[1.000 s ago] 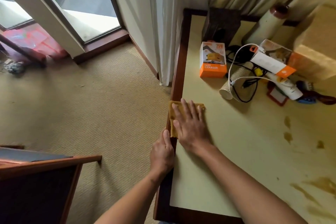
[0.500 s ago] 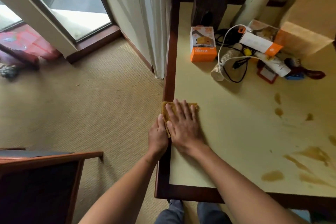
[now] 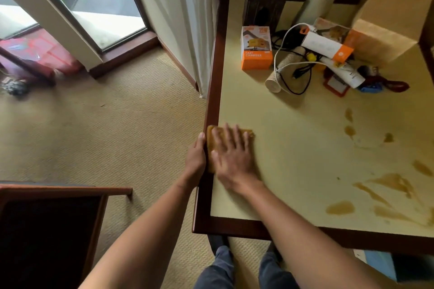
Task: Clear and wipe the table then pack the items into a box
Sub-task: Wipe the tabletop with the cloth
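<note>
— How far along is it?
— Early, I am judging. The right grip (image 3: 231, 159) is lying flat, fingers spread, pressing one yellow cloth (image 3: 209, 131) onto the desk (image 3: 293, 171) at its left rim. The left grip (image 3: 196, 159) is resting straight-fingered against that rim beside the cloth, holding nothing.
— And what is waiting?
— Brown spills (image 3: 340, 207) are marking the right side: I am counting three small spots and several bigger smears. Nothing is being packed yet. At the back I am seeing one orange charger box (image 3: 256, 48), one paper cup (image 3: 278, 74) lying on its side, one white cable (image 3: 279, 54), one white tube (image 3: 345, 73) and one cardboard box (image 3: 385, 26)
</note>
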Action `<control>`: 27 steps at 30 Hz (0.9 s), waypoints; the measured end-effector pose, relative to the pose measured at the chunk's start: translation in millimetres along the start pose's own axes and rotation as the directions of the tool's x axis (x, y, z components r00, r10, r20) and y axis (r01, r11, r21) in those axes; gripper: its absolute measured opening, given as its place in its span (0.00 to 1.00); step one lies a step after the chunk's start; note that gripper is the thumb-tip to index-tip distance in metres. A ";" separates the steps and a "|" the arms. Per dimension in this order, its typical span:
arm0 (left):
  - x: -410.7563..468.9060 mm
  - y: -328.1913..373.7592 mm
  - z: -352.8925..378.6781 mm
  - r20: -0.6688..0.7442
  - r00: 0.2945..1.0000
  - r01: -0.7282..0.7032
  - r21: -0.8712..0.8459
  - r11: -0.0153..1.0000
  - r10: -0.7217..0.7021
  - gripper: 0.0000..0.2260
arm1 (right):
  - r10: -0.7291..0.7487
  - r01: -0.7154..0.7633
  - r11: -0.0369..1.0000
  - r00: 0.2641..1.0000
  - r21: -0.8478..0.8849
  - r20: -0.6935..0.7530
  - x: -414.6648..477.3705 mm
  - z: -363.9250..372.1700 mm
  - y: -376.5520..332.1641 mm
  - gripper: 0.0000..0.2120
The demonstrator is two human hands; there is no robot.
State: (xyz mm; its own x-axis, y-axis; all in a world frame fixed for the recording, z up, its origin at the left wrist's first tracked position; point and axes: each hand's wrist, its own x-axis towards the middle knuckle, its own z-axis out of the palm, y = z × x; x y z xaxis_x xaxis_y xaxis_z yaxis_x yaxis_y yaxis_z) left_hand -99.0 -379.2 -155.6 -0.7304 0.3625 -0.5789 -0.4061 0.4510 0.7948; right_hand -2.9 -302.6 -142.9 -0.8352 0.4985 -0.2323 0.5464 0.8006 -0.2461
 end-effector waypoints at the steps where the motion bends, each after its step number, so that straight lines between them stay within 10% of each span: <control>1: -1.1 -2.5 -1.7 0.017 1.000 0.025 -0.022 0.999 -0.024 0.23 | -0.056 0.056 0.998 0.998 -0.003 0.010 -22.7 5.7 -5.5 0.31; 8: -43.5 -12.5 11.1 -0.144 0.975 -0.113 0.342 0.933 0.171 0.23 | -0.186 0.193 0.978 0.979 -0.085 0.078 -137.7 1.5 87.9 0.29; 15: -108.2 -37.9 52.5 -0.084 0.920 -0.184 0.770 0.611 0.383 0.28 | 0.203 -0.205 0.976 0.978 -0.068 -0.036 -104.8 -34.6 206.8 0.31; 23: -149.0 -63.1 109.5 0.058 0.894 -0.288 0.834 0.470 0.445 0.32 | -0.129 0.130 0.991 0.991 -0.027 0.034 -165.8 -17.6 161.5 0.29; 27: -155.4 -73.8 138.1 0.186 0.873 -0.350 0.883 0.313 0.450 0.30 | 0.033 -0.036 0.997 0.998 -0.063 -0.047 -200.2 -25.3 277.2 0.29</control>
State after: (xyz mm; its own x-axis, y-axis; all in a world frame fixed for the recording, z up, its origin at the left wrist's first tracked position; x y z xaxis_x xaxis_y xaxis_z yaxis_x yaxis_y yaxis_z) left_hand 120.4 -356.2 -149.5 -0.7184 0.6714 -0.1818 0.6130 0.7347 0.2907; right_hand 314.2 -172.1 -140.8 -0.8189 0.5395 -0.1959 0.5707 0.8017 -0.1779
